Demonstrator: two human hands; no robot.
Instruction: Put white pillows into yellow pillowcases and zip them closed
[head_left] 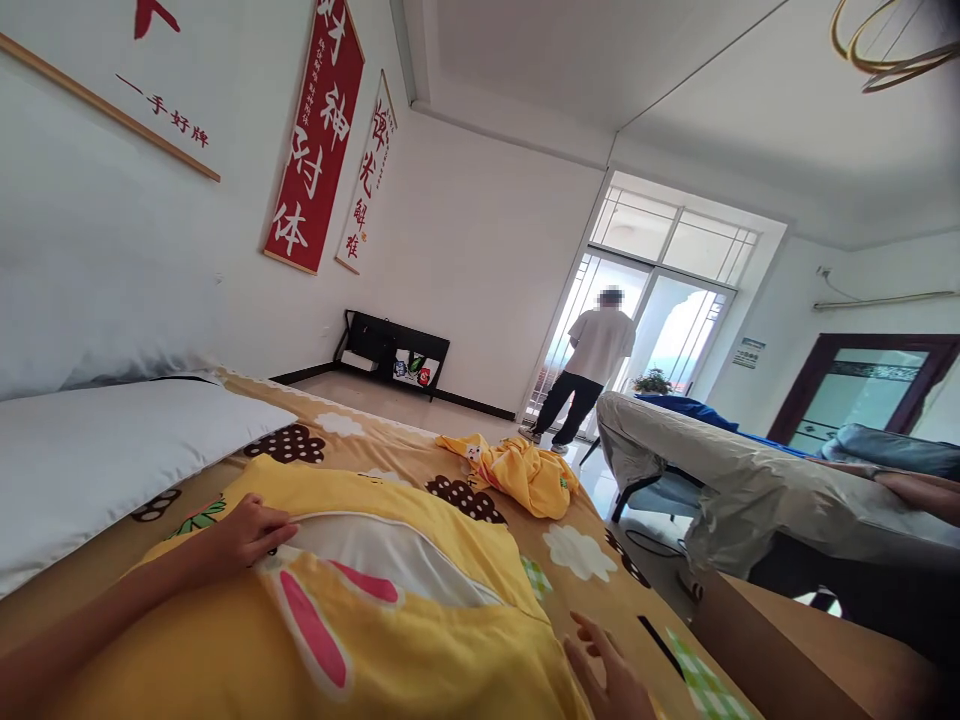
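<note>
In front of me lies a yellow pillowcase (420,650) with pink-and-white rabbit ears printed on it. Through its long opening shows a white pillow (390,555). My left hand (255,535) is closed on the fabric at the left end of this opening, thumb and fingers pinched together. At the lower right, my right hand (611,670) is by the pillowcase's right side, fingers stretched and somewhat apart; part of it is cut off by the frame's bottom. Under all this spreads a tan patterned bed sheet (581,552).
A crumpled yellow cloth (536,475) lies farther back on the bed. To the left is a white pillow (127,440). A plastic-covered table (675,440) and a cardboard box (810,640) stand at right. Another person (600,345) stands by the glass doors.
</note>
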